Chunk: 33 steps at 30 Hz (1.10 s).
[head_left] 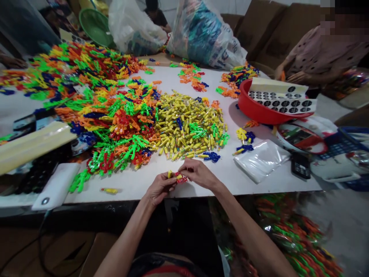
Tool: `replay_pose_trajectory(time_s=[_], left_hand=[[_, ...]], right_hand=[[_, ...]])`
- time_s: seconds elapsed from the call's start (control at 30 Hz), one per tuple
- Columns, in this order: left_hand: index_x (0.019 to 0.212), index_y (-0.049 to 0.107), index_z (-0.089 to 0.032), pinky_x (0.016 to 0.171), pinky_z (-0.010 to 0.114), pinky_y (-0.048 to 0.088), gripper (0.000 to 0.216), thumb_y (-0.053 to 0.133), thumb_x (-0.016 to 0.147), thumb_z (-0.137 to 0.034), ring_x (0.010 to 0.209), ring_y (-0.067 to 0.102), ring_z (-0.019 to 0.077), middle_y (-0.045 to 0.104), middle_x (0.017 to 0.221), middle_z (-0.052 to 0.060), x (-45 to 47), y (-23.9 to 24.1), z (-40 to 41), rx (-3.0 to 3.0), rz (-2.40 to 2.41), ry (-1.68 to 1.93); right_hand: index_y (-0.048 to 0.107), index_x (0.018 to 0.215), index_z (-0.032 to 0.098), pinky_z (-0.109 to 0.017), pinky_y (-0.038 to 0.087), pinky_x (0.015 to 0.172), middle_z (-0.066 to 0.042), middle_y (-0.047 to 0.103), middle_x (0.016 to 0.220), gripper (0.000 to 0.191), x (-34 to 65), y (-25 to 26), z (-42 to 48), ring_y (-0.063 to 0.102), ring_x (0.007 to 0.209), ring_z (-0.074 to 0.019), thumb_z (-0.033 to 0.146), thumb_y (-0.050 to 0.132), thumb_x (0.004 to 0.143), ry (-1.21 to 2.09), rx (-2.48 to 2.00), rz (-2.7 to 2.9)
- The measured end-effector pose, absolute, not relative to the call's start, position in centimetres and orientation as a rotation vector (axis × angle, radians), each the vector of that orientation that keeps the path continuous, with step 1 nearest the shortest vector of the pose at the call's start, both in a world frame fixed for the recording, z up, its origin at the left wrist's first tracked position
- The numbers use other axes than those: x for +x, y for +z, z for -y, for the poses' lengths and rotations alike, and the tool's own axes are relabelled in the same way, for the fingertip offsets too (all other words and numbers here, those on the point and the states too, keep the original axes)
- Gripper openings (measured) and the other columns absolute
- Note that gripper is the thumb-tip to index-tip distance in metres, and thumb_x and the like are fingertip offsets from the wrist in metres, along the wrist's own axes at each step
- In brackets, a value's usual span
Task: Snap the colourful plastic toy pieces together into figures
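Just over the table's near edge my left hand (162, 187) is closed on a small yellow tube (170, 174), one of the kind heaped in front of me. A red plastic piece (182, 179) with some yellow on it sits between both hands. My right hand (197, 173) pinches this red piece from the other side; its fingertips partly cover it. Right beyond my hands spreads a pile of yellow tubes (187, 119). To its left rises a large heap of green, orange, red and blue plastic figures (123, 119). One loose yellow tube (109, 190) lies left of my hands.
A white power bank (56, 186) with a cable lies at the left edge. On the right are clear plastic bags (261, 159), a black phone (300, 165), a red basin (255, 109) holding sticker sheets (282, 104), and a blue basket (331, 150). Another person (323, 57) sits at the far right.
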State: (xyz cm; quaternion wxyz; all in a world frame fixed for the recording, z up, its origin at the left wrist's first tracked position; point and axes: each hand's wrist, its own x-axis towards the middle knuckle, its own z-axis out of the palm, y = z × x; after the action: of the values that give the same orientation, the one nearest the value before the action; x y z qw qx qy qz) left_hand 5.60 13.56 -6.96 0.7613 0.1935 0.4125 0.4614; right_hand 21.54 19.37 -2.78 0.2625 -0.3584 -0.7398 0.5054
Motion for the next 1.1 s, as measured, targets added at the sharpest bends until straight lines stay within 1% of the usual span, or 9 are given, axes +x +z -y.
replay_pose_trajectory(time_s=[0.1,0.2,0.27,0.43,0.6,0.7,0.83,1.0,1.1], left_hand=[[0.072,0.065,-0.007,0.044,0.015,0.033,0.03,0.082,0.052,-0.022,0.048,0.048,0.004,0.058,0.058,0.001,7.0,-7.2,-13.7,0.411,-0.929,1.028],[0.085,0.066,-0.009,0.042,0.017,0.036,0.038,0.079,0.056,-0.029,0.047,0.052,0.0066,0.062,0.064,0.003,7.6,-7.4,-13.9,0.426,-1.031,1.07],[0.087,0.066,-0.011,0.04,0.018,0.036,0.037,0.076,0.059,-0.032,0.046,0.052,0.007,0.064,0.071,0.005,6.9,-7.3,-13.9,0.484,-1.096,1.106],[0.082,0.064,-0.011,0.046,0.018,0.042,0.032,0.077,0.059,-0.028,0.052,0.055,0.0067,0.064,0.076,0.005,4.2,-6.6,-13.7,0.48,-1.155,1.192],[0.083,0.06,-0.012,0.049,0.023,0.048,0.034,0.075,0.063,-0.036,0.066,0.062,0.0147,0.065,0.088,0.01,6.7,-5.9,-15.4,0.397,-0.933,1.039],[0.077,0.061,-0.011,0.045,0.019,0.042,0.032,0.078,0.06,-0.031,0.055,0.057,0.01,0.065,0.072,0.006,8.6,-6.0,-15.8,0.396,-0.876,1.001],[0.062,0.06,-0.01,0.042,0.017,0.036,0.028,0.081,0.052,-0.026,0.043,0.048,0.0062,0.056,0.05,0.0,9.3,-7.1,-15.3,0.46,-1.005,1.062],[0.074,0.065,-0.012,0.044,0.021,0.037,0.031,0.071,0.065,-0.04,0.047,0.052,0.0104,0.059,0.057,0.003,9.0,-8.3,-15.0,0.591,-1.08,1.052],[0.078,0.068,-0.017,0.053,0.025,0.042,0.019,0.068,0.068,-0.034,0.062,0.058,0.0161,0.063,0.069,0.006,8.4,-8.5,-16.1,0.988,-1.164,1.109]], right_hand=[[0.065,0.068,0.017,-0.028,0.038,0.063,-0.002,0.056,0.068,0.015,22.4,-2.4,-19.1,0.051,0.068,-0.0139,0.022,0.054,0.078,1.122,-1.054,2.13],[0.066,0.071,0.017,-0.028,0.039,0.056,-0.003,0.058,0.065,0.02,25.6,-2.7,-20.1,0.051,0.061,-0.0147,0.033,0.056,0.076,1.288,-1.167,2.079],[0.068,0.074,0.018,-0.028,0.037,0.05,-0.004,0.058,0.062,0.024,29.2,-2.8,-21.9,0.049,0.055,-0.0153,0.042,0.061,0.072,1.352,-1.287,1.987],[0.069,0.07,0.025,-0.031,0.035,0.048,-0.009,0.063,0.068,0.024,36.0,-1.3,-25.0,0.047,0.052,-0.0155,0.046,0.073,0.059,1.103,-1.5,1.575],[0.069,0.079,0.017,-0.025,0.035,0.048,-0.002,0.059,0.06,0.03,30.4,-1.3,-22.6,0.046,0.051,-0.0108,0.042,0.07,0.063,1.464,-1.332,1.629],[0.067,0.076,0.015,-0.024,0.033,0.047,0.001,0.054,0.056,0.026,26.1,-2.8,-21.1,0.043,0.05,-0.0096,0.039,0.068,0.065,1.576,-1.242,1.623],[0.067,0.064,0.017,-0.025,0.035,0.052,0.0,0.053,0.06,0.011,24.0,-3.8,-20.0,0.045,0.056,-0.011,0.028,0.064,0.068,1.317,-1.23,1.809],[0.068,0.072,0.016,-0.024,0.034,0.048,0.0,0.055,0.059,0.019,26.9,-3.5,-21.0,0.044,0.051,-0.0104,0.034,0.065,0.067,1.488,-1.29,1.79],[0.069,0.08,0.015,-0.026,0.037,0.049,-0.002,0.06,0.062,0.032,32.2,-2.8,-23.1,0.047,0.052,-0.0117,0.043,0.067,0.064,1.373,-1.406,1.726]])
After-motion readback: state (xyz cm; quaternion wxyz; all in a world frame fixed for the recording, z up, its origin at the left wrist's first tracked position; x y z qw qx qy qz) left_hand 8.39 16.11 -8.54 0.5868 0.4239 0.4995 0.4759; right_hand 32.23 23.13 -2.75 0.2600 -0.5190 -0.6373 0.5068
